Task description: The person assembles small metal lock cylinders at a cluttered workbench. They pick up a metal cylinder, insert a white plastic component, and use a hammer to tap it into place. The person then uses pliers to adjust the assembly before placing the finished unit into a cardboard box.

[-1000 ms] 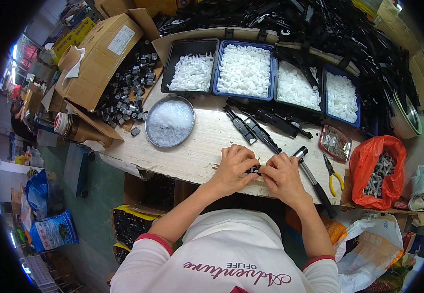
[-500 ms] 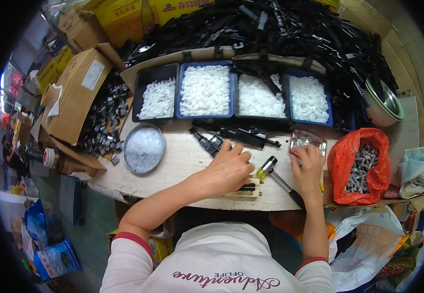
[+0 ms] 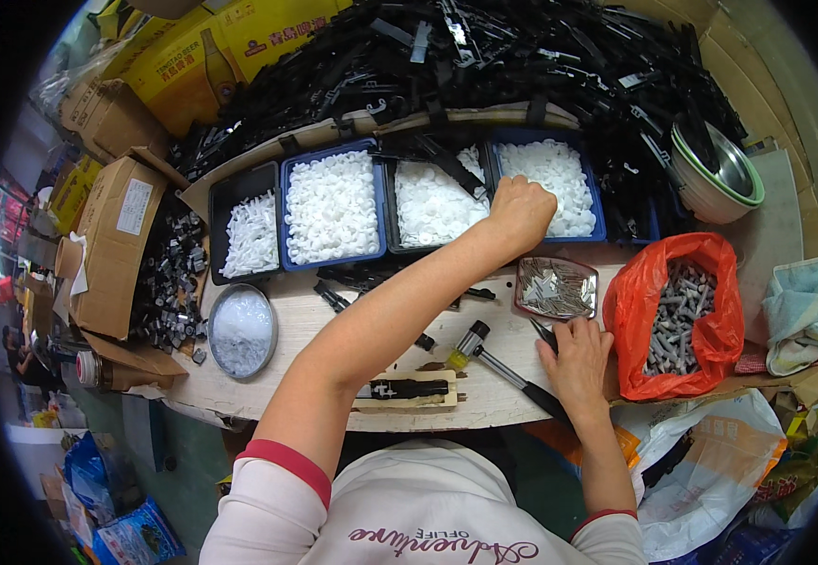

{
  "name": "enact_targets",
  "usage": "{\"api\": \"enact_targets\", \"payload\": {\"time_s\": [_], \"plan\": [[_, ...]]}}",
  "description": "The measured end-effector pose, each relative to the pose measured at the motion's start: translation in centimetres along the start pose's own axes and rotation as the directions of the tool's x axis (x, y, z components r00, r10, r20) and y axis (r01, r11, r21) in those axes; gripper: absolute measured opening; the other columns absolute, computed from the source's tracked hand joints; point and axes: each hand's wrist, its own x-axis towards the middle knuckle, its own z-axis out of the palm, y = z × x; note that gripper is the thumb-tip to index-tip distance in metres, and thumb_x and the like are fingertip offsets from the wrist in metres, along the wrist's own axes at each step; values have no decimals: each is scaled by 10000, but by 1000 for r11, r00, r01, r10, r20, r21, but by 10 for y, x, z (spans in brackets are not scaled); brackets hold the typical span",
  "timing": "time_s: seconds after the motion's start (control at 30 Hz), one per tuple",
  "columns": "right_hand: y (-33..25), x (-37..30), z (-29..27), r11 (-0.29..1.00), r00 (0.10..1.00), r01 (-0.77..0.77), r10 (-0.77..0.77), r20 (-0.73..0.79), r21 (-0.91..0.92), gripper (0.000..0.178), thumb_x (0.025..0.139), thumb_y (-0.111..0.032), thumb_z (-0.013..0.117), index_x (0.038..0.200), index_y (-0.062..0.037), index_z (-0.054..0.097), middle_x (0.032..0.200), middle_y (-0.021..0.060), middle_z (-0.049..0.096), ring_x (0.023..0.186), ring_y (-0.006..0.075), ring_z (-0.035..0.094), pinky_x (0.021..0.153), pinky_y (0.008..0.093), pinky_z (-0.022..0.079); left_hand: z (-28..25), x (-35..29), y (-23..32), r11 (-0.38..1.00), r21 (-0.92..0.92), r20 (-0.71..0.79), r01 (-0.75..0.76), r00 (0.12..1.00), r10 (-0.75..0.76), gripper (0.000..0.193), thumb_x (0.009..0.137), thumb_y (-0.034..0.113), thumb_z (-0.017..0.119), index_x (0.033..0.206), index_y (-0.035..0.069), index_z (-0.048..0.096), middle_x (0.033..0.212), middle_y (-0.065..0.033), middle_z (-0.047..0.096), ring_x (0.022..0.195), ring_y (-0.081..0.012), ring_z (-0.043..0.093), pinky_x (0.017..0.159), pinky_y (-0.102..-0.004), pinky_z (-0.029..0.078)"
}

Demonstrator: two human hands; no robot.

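My left hand [image 3: 522, 215] reaches across to the rightmost blue tray [image 3: 601, 218] of small white plastic parts [image 3: 559, 179]. Its fingers are bunched at the tray's left side, and what they hold, if anything, is hidden. Near the table's front edge, my right hand [image 3: 578, 372] has a black pointed pair of tweezers [image 3: 542, 331] between thumb and fingers, tips toward the clear dish [image 3: 520, 294] of thin metal pins [image 3: 557, 288]. Left of it lies a hammer [image 3: 501, 365] with a black and yellow head. A cream fixture [image 3: 452, 399] holds a black part [image 3: 409, 388].
Other trays of white parts [image 3: 332, 202] stand in a row, with a heap of black parts [image 3: 522, 66] behind. A round dish [image 3: 242, 330] sits left, near a carton [image 3: 117, 245]. A red bag [image 3: 625, 320] of grey parts [image 3: 680, 320] and a folded cloth [image 3: 807, 311] are right.
My left hand has left the black parts by the fixture and reached up and right to the white-parts tray. My right hand has drawn back from the pin dish. The whole view has shifted.
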Motion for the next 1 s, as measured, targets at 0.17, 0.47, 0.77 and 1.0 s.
{"api": "enact_targets", "payload": {"time_s": [0.17, 0.47, 0.77, 1.0], "plan": [[4, -2, 1, 997, 997, 74, -74, -10, -9, 157, 673, -157, 656, 740, -33, 586, 754, 84, 524, 773, 241, 487, 687, 378, 327, -2, 7, -5, 995, -98, 38, 10, 999, -6, 109, 617, 108, 656, 656, 11, 626, 660, -190, 599, 671, -346, 600, 615, -434, 460], [27, 14, 0, 984, 981, -160, 150, -126, -75, 150, 697, -164, 640, 754, -36, 586, 743, 103, 533, 741, 260, 502, 666, 379, 354, -21, -2, -20, 814, -548, 78, 193, 981, -180, 141, 627, 64, 627, 754, 3, 640, 677, -167, 602, 658, -302, 601, 613, -363, 468], [12, 67, 19, 903, 999, -42, 44, -7, -427, 143, 724, -92, 522, 806, -24, 618, 776, 130, 585, 807, 271, 532, 731, 421, 344, -54, -59, -14, -52, -875, 475, 481, 835, -278, 73, 711, 39, 646, 751, 3, 597, 618, -21, 535, 468, -70, 453, 400, -216, 368], [-8, 68, 25, 937, 984, 172, -152, 88, -304, 148, 715, -77, 516, 793, -34, 634, 764, 115, 597, 809, 253, 538, 761, 429, 327, -63, -137, -10, -437, -797, 554, 418, 795, -249, 95, 732, 18, 652, 789, 1, 579, 628, -27, 529, 515, -91, 490, 434, -230, 412]]}}
